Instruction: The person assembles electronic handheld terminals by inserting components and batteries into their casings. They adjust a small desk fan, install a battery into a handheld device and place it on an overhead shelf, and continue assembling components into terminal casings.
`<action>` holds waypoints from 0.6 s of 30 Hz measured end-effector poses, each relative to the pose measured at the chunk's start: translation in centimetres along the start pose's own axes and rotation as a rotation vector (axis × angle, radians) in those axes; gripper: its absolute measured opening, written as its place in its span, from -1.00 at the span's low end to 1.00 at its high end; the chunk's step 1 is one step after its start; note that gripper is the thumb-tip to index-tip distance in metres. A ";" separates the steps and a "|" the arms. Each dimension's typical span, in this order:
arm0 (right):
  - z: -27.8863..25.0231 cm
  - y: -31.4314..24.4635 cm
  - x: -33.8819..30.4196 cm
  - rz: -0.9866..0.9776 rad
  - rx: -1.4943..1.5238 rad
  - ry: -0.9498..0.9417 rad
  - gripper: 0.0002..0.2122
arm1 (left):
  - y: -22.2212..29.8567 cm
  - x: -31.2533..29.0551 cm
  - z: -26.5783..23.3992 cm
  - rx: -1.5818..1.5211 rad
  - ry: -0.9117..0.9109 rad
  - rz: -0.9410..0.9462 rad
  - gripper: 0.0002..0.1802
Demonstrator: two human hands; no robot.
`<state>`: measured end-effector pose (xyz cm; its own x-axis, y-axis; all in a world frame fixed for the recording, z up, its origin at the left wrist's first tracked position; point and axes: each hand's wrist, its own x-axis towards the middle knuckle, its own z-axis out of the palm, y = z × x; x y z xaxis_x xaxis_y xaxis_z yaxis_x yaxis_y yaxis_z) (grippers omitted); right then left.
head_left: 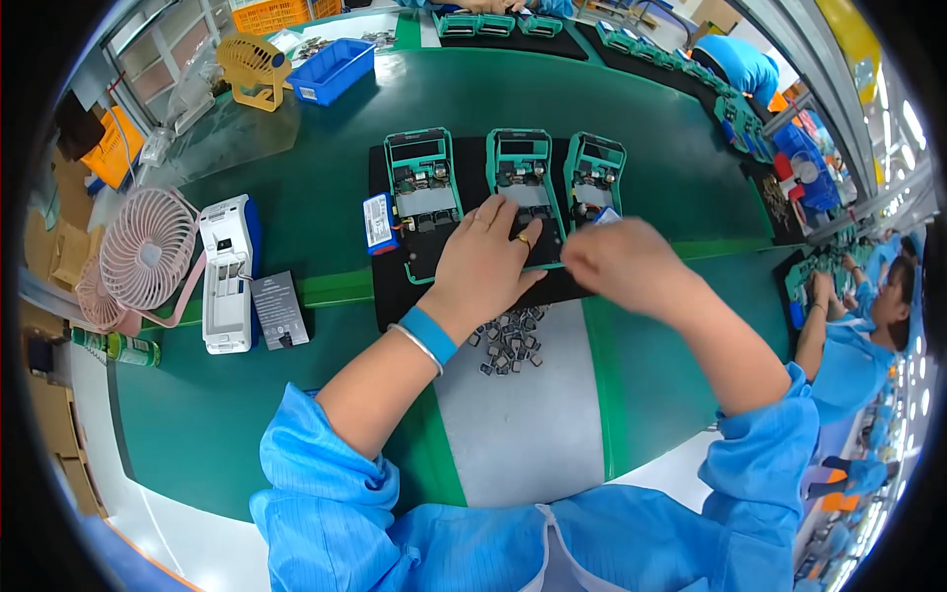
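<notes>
Three teal-green device housings lie side by side on a black mat [385, 306]: a left housing [422, 173], a middle housing [520, 163] and a right housing [596, 163]. My left hand [481, 259] rests over the lower part of the middle housing, fingers stretched out. Closed and slightly blurred, my right hand [631, 264] is at the lower end of the right housing; what its fingers hold, if anything, is hidden. A blue-and-white battery pack [605, 215] shows just beyond those fingers. Another battery pack [379, 223] sits beside the left housing.
Small dark parts [510, 345] are heaped on a grey strip below the mat. To the left are a white-and-blue device [227, 276], a dark labelled card [279, 311] and a pink fan [148, 247]. A blue bin [332, 71] stands farther back. Co-workers [858, 335] sit to the right.
</notes>
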<state>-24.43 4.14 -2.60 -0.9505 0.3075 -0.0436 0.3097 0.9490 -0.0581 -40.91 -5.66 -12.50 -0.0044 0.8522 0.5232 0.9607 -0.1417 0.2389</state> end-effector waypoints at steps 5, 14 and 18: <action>3.0 4.2 4.5 -0.078 -0.022 0.330 -0.94 | 0.4 -0.1 -0.2 -0.069 0.063 -0.005 -0.38; 4.6 5.2 7.1 -0.264 -0.309 0.451 -0.91 | 0.3 -0.1 -0.5 -0.082 0.021 -0.019 -0.40; 4.3 4.9 7.6 -0.271 -0.379 0.375 -0.92 | 0.0 -0.3 -0.4 -0.064 0.032 -0.031 -0.40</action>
<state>-30.08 10.81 -7.49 -0.9595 -0.0113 0.2816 0.0903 0.9342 0.3451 -40.96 -6.12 -12.35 -0.0437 0.8402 0.5405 0.9403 -0.1482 0.3063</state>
